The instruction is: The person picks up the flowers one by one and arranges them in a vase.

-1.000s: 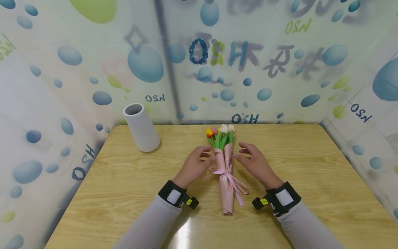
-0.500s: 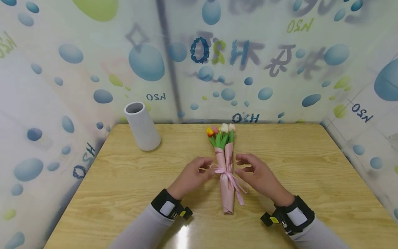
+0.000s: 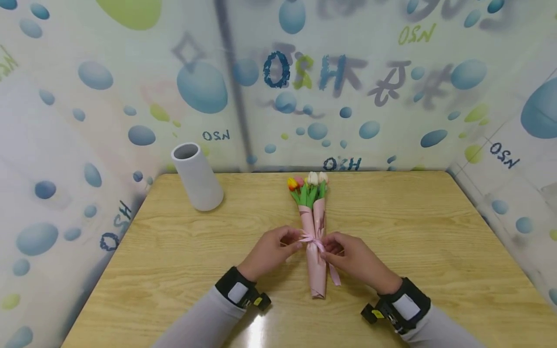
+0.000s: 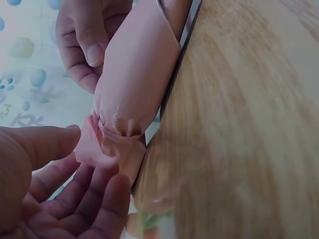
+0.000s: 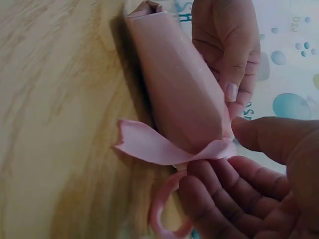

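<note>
A bouquet of tulips [image 3: 312,191] in pink wrapping paper [image 3: 316,270] lies on the table, blooms pointing away from me. A pink ribbon [image 3: 314,241] is tied in a bow round its middle. My left hand [image 3: 271,249] is at the left of the bow; in the left wrist view the ribbon's end [image 4: 92,147] lies between thumb and fingertips, which stay apart. My right hand [image 3: 357,258] is at the right of the bow; in the right wrist view its fingertips touch the ribbon [image 5: 159,147], with the thumb apart above. A ribbon loop [image 5: 157,209] hangs below.
A tall white vase [image 3: 200,181] stands upright at the back left of the wooden table [image 3: 413,212]. Behind the table's far edge hangs a curtain [image 3: 370,96] printed with blue and green drops.
Both hands have come down from beside the upper wrapping to the bow and closed in from either side. The right fingers now reach the ribbon. Bouquet and vase have not moved.
</note>
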A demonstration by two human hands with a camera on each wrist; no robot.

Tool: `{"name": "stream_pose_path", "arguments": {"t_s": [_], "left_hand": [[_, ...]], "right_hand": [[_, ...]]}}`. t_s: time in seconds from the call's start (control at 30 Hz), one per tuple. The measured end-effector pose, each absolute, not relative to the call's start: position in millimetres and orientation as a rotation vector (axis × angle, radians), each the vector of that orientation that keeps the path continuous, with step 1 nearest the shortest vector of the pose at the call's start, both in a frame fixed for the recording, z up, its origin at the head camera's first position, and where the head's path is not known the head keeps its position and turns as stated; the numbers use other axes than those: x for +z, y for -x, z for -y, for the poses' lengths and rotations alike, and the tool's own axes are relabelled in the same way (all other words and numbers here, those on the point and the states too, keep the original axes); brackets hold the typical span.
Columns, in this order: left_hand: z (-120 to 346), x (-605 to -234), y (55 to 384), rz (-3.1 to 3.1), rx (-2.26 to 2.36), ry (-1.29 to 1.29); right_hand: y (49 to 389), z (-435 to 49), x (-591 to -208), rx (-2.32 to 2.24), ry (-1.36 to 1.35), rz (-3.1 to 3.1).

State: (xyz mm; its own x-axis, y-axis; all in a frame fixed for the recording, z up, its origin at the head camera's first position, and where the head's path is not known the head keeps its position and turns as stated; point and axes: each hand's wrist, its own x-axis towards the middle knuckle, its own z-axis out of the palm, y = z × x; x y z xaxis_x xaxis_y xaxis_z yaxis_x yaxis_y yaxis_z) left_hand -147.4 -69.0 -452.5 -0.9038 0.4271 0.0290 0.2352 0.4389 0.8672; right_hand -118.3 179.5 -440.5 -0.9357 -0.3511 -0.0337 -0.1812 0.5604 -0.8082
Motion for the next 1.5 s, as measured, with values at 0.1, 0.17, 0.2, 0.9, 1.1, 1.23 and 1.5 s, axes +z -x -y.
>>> {"name": "stream_pose_path", "arguments": {"t_s": [0.1,0.17,0.2,0.9,1.1,1.23,1.5], "left_hand": [[68,-455,147,-2.495,1.459,-0.578],[67,-457,147,-2.495,1.459,-0.577],[66,-457,147,-2.503,1.451,-0.581],[65,-459,146,-2.532,1.408,-0.536],[65,-461,147,-2.520,1.434,-0.537],[64,-463,147,-2.507,1.447,-0.527],[65,-466,148,-2.495,1.461,-0.539]], "right_hand": [[119,-179,-444,-1.339,0.447,-2.615],[118,-179,-446,-1.363,0.453,-2.614],[118,-179,-447,-1.374,0.456,-2.613],[120,-177,-446,-1.325,0.395,-2.652],[120,-179,-444,-1.276,0.385,-2.665],[120,-181,-444,-1.254,0.378,-2.644],[121,-183,-442,-1.219,0.413,-2.637]]}}
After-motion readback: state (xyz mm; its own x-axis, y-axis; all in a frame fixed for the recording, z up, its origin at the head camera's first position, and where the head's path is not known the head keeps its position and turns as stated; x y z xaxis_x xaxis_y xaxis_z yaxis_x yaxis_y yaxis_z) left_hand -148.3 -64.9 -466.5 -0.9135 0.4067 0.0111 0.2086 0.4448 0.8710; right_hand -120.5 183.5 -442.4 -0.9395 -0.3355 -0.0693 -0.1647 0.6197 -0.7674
